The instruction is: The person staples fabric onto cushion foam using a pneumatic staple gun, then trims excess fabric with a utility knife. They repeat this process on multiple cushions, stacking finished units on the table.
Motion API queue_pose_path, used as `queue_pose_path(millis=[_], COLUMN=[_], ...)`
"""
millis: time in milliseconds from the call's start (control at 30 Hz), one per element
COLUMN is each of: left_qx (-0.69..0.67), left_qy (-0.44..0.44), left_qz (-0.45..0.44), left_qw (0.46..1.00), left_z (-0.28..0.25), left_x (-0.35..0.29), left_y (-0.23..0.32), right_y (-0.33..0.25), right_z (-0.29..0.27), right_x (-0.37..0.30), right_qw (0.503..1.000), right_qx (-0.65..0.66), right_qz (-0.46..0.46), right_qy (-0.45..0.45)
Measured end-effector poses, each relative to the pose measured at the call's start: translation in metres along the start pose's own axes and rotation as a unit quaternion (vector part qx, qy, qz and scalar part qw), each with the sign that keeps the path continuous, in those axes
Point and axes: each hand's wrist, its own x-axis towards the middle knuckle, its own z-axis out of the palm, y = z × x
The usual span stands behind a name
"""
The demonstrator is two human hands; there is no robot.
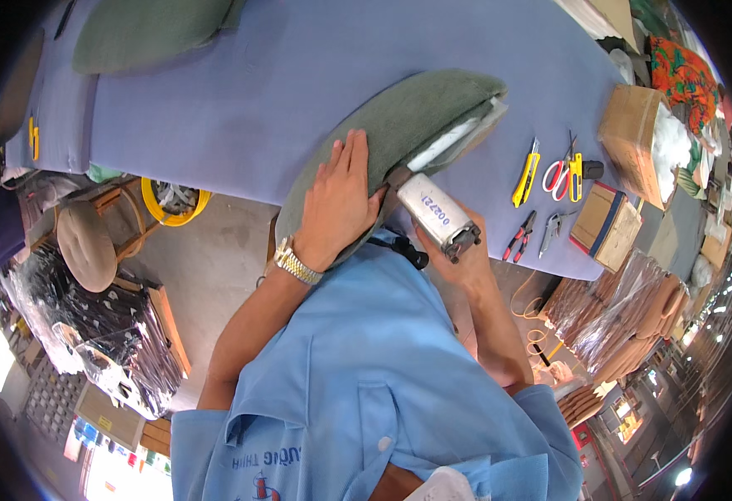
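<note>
Head view: pressing the left hand [336,199] flat on top of a curved dark green cushion [412,108], pointing the fingers away from the body, keeping them nearly straight and mostly together, and holding the thumb apart toward the cushion's open edge. Bringing the left forearm up from below at a slant, wearing a gold-coloured watch [296,260] at the wrist. Bending the right arm inward and clasping a pale, boxy staple gun [437,213] in the right hand [459,265], with the tool's body hiding much of the grip; being unable to tell the exact curl of those fingers. Setting the tool's dark nose at the cushion's edge, just beside the left thumb.

Resting the cushion across the near edge of a blue-covered table [240,108], directly under the left palm and left of the right hand, exposing whitish lining along the edge, and covering part of the lower end with the left hand and blue shirt [366,334]. Having a yellow cutter [525,175], scissors [557,178] and red-handled pliers [519,236] lying to the right, near a cardboard carton [631,142]. Seeing another green cushion [153,33] well apart at far left.
</note>
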Motion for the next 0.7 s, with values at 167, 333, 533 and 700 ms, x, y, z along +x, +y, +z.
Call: queue_pose_path(millis=[167, 333, 533, 700], left_qx=[-0.007, -0.012, 0.008, -0.009], left_qy=[0.025, -0.026, 0.003, -0.007], left_qz=[0.034, -0.013, -0.001, -0.004], left_qw=[0.999, 1.0, 1.0, 1.0], left_z=[0.0, -0.007, 0.002, 0.0], left_x=[0.001, 0.0, -0.001, -0.004], left_y=[-0.009, -0.001, -0.002, -0.003], right_y=[0.003, -0.014, -0.003, -0.014], right_z=[0.002, 0.003, 0.007, 0.005], right_x=[-0.001, -0.003, -0.008, -0.012], right_qw=[0.999, 0.998, 1.0, 0.999], right_qx=[-0.028, -0.021, -0.019, -0.03], right_qz=[-0.04, -0.065, 0.015, -0.01], right_qy=[-0.002, 0.008, -0.007, -0.026])
